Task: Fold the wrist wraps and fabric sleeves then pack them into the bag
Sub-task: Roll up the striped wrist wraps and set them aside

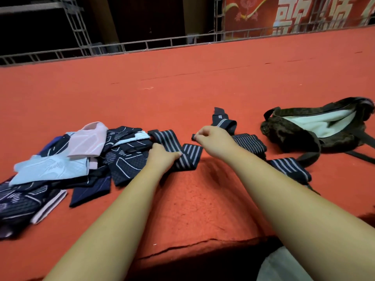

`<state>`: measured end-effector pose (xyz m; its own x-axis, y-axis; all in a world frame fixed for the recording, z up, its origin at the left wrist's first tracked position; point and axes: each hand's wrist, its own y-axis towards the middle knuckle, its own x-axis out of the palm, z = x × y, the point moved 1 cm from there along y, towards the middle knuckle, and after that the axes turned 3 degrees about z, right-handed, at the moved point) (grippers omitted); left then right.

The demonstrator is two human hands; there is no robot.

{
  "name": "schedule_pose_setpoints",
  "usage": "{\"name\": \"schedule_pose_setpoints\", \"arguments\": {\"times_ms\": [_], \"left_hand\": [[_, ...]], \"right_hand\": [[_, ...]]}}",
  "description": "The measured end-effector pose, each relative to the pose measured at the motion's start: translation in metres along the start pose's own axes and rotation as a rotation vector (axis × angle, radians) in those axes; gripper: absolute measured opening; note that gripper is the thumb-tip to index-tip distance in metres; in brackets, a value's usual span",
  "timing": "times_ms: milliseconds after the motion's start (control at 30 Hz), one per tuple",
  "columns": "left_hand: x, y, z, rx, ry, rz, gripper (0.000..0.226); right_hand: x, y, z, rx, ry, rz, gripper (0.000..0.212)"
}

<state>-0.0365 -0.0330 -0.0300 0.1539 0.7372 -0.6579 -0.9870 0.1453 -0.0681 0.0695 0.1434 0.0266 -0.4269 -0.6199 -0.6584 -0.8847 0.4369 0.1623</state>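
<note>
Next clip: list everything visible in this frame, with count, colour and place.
Black wrist wraps with grey stripes: four, between the pile and the bag.
Fabric sleeves: one heaped pile, count unclear; pink, pale blue, navy, black patterned; left.
Dark soft bag: one, open, white lining; right.
Red carpet: one, under everything.
Grey metal truss railing: along the far edge.
Red banner with white characters: one, top right.
Left hand: rests on one striped wrap; its fingers are hidden.
Right hand: fingers pinch a dark strap end.
</note>
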Motion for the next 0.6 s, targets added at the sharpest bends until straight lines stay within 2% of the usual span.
{"name": "schedule_pose_setpoints", "arguments": {"times_ms": [67, 133, 200, 233, 300, 433, 467, 567, 600], "left_hand": [[-0.005, -0.012, -0.005, -0.045, -0.299, -0.026, 0.024], [-0.007, -0.015, -0.006, -0.147, -0.597, -0.058, 0.018], [-0.009, -0.017, -0.006, -0.248, -0.842, -0.100, 0.008], [-0.012, -0.018, -0.005, -0.287, -0.904, -0.115, 0.016], [-0.014, -0.014, -0.010, -0.341, -0.952, -0.133, 0.028], [-0.020, -0.014, -0.015, -0.385, -0.834, -0.188, 0.014], [-0.021, -0.013, -0.016, -0.381, -0.778, -0.180, 0.013], [-0.022, -0.011, -0.021, -0.332, -0.676, -0.145, 0.016], [-0.021, -0.011, -0.022, -0.317, -0.666, -0.137, 0.017]], "right_hand": [[0.028, -0.003, 0.005, 0.032, 0.004, -0.106, 0.017], [0.049, -0.010, 0.011, 0.035, 0.000, -0.171, 0.023], [0.058, -0.016, 0.015, 0.043, 0.029, -0.150, 0.032], [0.059, -0.018, 0.015, 0.049, 0.045, -0.139, 0.036], [0.058, -0.021, 0.017, 0.086, 0.095, -0.161, 0.041], [0.051, -0.026, 0.016, 0.181, 0.198, -0.246, 0.068], [0.049, -0.028, 0.015, 0.189, 0.206, -0.280, 0.065], [0.047, -0.036, 0.012, 0.214, 0.281, -0.411, 0.032], [0.047, -0.039, 0.011, 0.213, 0.308, -0.460, 0.032]]}}
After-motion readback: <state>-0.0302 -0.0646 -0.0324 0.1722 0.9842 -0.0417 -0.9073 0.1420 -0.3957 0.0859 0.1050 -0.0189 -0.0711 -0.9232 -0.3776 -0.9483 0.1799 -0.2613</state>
